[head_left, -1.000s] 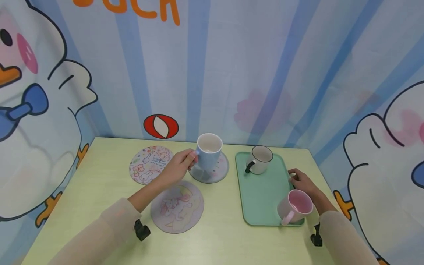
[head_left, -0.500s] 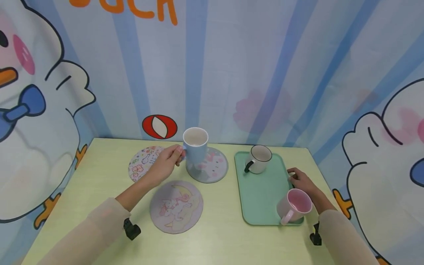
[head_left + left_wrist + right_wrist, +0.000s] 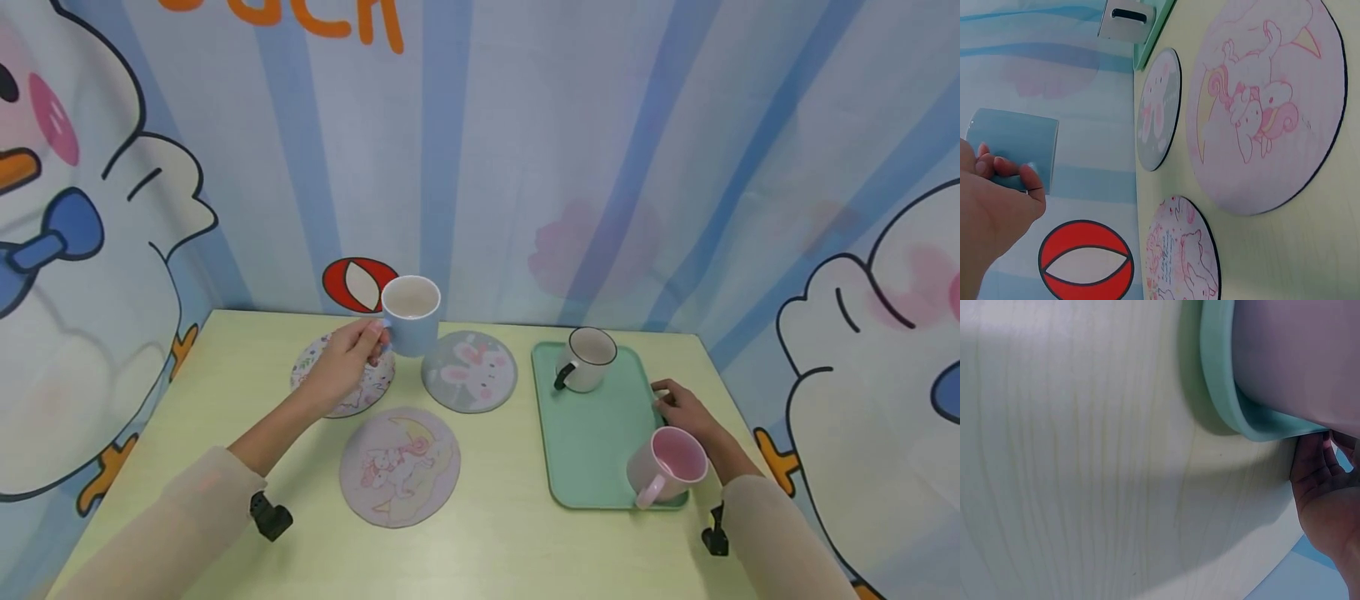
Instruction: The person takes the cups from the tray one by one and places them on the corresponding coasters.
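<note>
By its handle my left hand [image 3: 341,362] grips a light-blue mug [image 3: 412,321], held upright in the air above the table's back edge. In the left wrist view the fingers curl around the handle of the mug [image 3: 1016,140]. Behind and below that hand lies a round floral coaster [image 3: 375,387], partly covered by it. To the right is a grey rabbit coaster [image 3: 470,372]; nearer the front, a pink unicorn coaster [image 3: 400,467]. My right hand [image 3: 688,412] holds the right rim of a green tray [image 3: 596,450], its fingertips partly hidden behind the pink mug [image 3: 1300,356].
On the tray a white mug [image 3: 588,360] with a black handle stands at the back left, and the pink mug [image 3: 667,468] at the front right corner. A printed curtain [image 3: 495,167] rises right behind the pale yellow table [image 3: 510,550].
My left hand has lifted the blue mug off the rabbit coaster and carried it left and up. The right hand and tray have stayed where they were.
</note>
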{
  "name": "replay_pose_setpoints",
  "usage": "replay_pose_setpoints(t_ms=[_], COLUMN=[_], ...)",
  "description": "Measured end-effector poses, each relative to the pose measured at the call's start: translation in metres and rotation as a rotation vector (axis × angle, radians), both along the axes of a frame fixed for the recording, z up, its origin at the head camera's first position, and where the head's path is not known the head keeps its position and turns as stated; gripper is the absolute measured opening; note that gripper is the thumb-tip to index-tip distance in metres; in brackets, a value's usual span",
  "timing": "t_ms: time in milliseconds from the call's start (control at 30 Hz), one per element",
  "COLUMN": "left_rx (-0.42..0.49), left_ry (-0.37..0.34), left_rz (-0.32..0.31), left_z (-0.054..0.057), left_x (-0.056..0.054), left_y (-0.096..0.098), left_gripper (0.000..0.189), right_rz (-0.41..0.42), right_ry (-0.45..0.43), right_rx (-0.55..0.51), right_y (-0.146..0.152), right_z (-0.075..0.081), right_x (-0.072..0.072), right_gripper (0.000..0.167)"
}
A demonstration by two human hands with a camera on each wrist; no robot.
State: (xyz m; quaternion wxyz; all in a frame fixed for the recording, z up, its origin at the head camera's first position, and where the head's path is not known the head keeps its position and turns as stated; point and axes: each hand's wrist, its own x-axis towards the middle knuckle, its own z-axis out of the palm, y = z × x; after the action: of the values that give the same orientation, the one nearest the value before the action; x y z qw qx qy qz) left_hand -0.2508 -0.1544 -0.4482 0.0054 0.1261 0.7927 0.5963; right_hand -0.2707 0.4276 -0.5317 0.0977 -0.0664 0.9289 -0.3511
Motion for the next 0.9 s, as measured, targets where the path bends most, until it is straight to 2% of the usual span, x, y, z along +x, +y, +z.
replay_pose_setpoints(t_ms=[233,333,900], left_rx=[0.026,0.009,0.003], left_ry=[-0.005,-0.003,0.004], left_rz=[0.038,0.060,0.116], left_z=[0.002,0.002,0.001], left_x=[0.000,0.000,0.001], left_y=[-0.011,-0.016,-0.042], left_gripper=[0.038,0.040,0.044], right_rz=[-0.011,-0.012,0.002], right_ry=[0.007,0.012,0.028], right_rx=[-0.005,0.002,0.011], right_y=[0.001,0.001,0.002], right_z=[-0.002,-0.003,-0.005], right_x=[0.000,0.000,-0.003], right_gripper=[0.038,0.038,0.038])
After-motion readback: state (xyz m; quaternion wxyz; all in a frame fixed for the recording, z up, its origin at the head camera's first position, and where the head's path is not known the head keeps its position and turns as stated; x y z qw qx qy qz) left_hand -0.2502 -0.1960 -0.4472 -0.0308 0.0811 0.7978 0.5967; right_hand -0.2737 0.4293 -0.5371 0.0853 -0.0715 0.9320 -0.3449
